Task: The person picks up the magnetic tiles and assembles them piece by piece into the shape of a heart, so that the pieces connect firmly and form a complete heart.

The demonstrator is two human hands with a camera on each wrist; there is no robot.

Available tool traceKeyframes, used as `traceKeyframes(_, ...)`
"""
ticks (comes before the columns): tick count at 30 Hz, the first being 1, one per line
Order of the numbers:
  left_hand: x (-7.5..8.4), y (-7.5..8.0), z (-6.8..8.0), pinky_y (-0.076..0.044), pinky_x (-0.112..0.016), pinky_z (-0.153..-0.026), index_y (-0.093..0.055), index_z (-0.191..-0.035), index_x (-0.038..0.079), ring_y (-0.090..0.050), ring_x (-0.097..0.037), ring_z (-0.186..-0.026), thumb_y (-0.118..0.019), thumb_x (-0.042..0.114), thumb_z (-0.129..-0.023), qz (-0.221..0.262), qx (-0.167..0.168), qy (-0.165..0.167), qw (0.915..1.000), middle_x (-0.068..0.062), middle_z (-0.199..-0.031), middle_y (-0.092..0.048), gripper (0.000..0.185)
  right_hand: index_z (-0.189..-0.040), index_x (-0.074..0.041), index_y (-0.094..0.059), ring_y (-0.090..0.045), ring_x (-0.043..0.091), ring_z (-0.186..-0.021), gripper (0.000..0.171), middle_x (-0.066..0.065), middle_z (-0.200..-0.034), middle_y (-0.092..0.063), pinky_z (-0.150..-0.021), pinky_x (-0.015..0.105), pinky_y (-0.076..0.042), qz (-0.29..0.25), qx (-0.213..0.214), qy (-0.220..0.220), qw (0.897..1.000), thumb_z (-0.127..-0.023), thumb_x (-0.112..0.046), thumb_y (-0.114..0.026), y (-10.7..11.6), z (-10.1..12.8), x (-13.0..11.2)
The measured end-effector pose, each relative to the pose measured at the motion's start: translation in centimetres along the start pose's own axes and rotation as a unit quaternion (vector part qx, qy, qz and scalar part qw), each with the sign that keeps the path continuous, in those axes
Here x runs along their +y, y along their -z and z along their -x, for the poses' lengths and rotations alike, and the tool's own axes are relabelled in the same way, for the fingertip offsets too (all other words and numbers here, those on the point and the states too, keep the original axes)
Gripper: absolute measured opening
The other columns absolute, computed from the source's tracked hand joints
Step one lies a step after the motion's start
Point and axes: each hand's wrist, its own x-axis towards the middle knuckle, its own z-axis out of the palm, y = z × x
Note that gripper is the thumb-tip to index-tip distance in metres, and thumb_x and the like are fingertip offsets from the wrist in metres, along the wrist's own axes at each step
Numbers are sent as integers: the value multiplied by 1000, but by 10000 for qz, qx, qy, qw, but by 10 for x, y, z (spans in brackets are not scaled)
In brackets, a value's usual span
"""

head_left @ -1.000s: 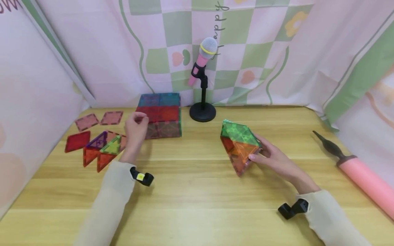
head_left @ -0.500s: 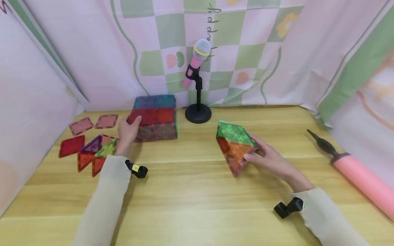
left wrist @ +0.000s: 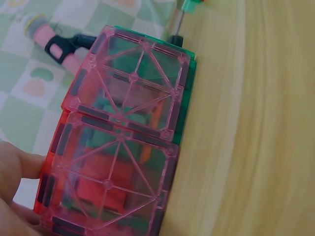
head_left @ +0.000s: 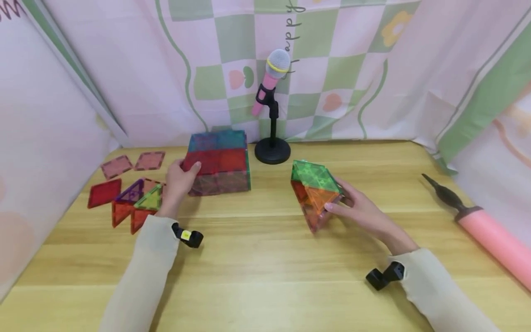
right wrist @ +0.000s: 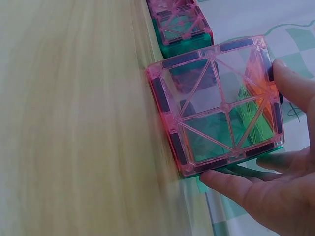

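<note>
A box of translucent magnetic tiles (head_left: pixel 220 182) stands at the table's back left, with red and blue on top and pink along the front. My left hand (head_left: pixel 179 186) grips its left end, thumb over the red top edge; in the left wrist view only part of that hand (left wrist: pixel 15 182) shows. Right of centre, my right hand (head_left: pixel 365 212) holds a wedge-shaped magnetic tile piece (head_left: pixel 316 180), green and orange on top. The right wrist view shows the thumb and fingers around a pink square tile face (right wrist: pixel 224 105) of this piece. The two builds stand apart.
Loose pink tiles (head_left: pixel 150 161), a red tile (head_left: pixel 104 193) and a cluster of triangle tiles (head_left: pixel 149 197) lie at the left. A pink microphone on a black stand (head_left: pixel 272 150) stands behind, between the builds. A pink pump (head_left: pixel 493 240) lies at the right.
My left hand has lowered onto the box's left end and taken hold of it. The box has shifted slightly right and nearer. The wedge-shaped piece has moved a little left in my right hand.
</note>
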Motion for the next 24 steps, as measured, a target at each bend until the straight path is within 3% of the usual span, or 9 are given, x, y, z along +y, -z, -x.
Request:
traceKeyframes(11,1,4,27,-40,-50,-102,-34,-141,-7,-48,-39,-123,-53,31,-96,-353,-279,-164,9989,-28,-135,-47,61,-153,-11,-17,-40,43,-132,76,23,-151,-29,-104,51,-37,-70,55,144,9999,-92,-19,-62,-14,-16,-9)
traceKeyframes(17,0,3,43,-37,-50,-104,-32,-139,-10,-44,-40,-126,-55,26,-95,-94,-546,-233,9982,-30,-137,-43,61,-153,-9,-15,-36,47,-133,80,24,-152,-27,-108,57,-31,-31,157,-33,9999,-91,-23,-63,-25,-25,-14)
traceKeyframes(24,1,-3,60,-41,-51,-99,-34,-136,-8,-46,-40,-123,-58,27,-93,32,-790,-358,9962,-29,-136,-43,60,-153,-15,-15,-35,46,-134,80,22,-150,-31,-107,57,-33,-162,192,-37,9997,-91,-25,-64,-43,-35,-22)
